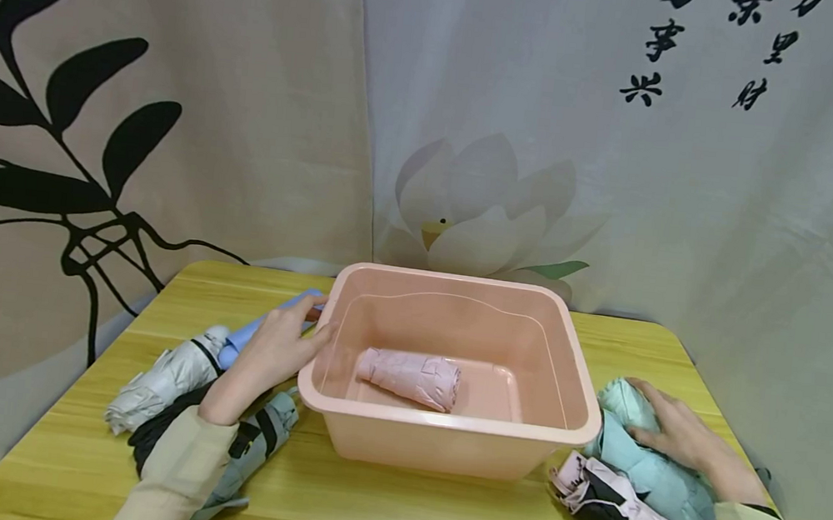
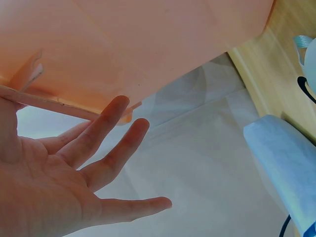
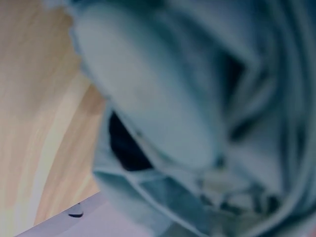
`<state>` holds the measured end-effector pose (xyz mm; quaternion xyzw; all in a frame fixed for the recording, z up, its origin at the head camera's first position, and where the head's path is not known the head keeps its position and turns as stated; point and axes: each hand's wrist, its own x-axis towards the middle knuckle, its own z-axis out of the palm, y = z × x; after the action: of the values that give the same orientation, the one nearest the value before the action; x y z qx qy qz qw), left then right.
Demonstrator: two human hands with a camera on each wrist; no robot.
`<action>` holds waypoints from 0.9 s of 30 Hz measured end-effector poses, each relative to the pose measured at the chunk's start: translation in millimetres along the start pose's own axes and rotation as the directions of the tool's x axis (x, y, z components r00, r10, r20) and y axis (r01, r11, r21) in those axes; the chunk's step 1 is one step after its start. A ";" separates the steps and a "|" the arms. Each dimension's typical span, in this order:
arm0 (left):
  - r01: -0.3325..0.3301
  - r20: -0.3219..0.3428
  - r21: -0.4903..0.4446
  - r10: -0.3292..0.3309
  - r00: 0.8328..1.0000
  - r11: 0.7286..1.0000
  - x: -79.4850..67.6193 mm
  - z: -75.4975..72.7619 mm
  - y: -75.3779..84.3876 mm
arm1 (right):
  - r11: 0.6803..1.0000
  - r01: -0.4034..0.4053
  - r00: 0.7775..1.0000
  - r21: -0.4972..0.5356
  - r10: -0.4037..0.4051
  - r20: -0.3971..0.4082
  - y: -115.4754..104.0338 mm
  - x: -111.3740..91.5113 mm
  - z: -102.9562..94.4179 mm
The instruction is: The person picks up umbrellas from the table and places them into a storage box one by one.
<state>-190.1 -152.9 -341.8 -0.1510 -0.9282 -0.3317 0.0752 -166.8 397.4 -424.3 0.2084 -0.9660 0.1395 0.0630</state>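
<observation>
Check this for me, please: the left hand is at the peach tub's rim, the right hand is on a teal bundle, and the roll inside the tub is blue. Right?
Not quite: the head view shows the roll inside the peach tub is pale pink, not blue. The left hand and right hand are as you said.

Left hand [image 2: 64, 173]: palm in sight, fingers spread and nearly straight at the rim [image 2: 54, 104] of a pink tub [image 2: 133, 44]. One fingertip overlaps the tub wall; whether it presses there, I cannot tell. Right: light-blue roll [image 2: 281, 168] near the edge of a wood-grain table [image 2: 266, 54]. Beyond it, a pale item [image 2: 311, 64], partly visible, with blue loop [image 2: 298, 43]. Pale cloth [image 2: 197, 177] behind.
</observation>
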 end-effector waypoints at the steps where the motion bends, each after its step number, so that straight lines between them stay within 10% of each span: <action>1: 0.000 0.000 0.000 0.000 1.000 1.000 0.0 -0.1 0.0 | 1.000 0.010 1.000 -0.006 -0.010 -0.014 -0.1 0.0 0.0; 27: 0.010 0.017 -0.008 -0.010 1.000 1.000 0.9 -0.9 -0.9 | 0.995 0.046 0.991 -0.088 -0.056 -0.120 -12.0 12.5 -19.6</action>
<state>-191.2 -153.9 -341.4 -0.1493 -0.9283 -0.3344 0.0650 -171.9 387.9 -400.4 0.2214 -0.9597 0.1093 0.1342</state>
